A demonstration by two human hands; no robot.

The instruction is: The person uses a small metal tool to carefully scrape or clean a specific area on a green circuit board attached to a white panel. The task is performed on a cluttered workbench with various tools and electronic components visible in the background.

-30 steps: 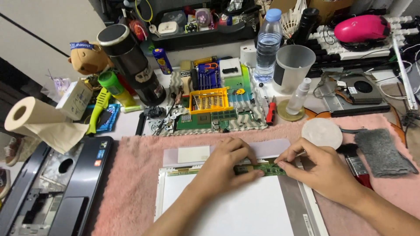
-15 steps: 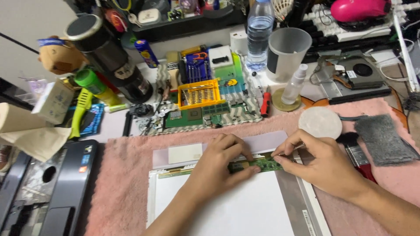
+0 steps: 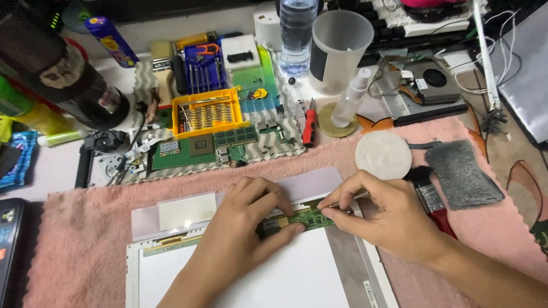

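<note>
Two hands: left hand (image 3: 240, 228), right hand (image 3: 388, 219); one green circuit strip (image 3: 302, 219); one water bottle (image 3: 297, 31); one measuring cup (image 3: 341, 48); one red screwdriver (image 3: 309, 126); one yellow tray (image 3: 211, 112).
</note>
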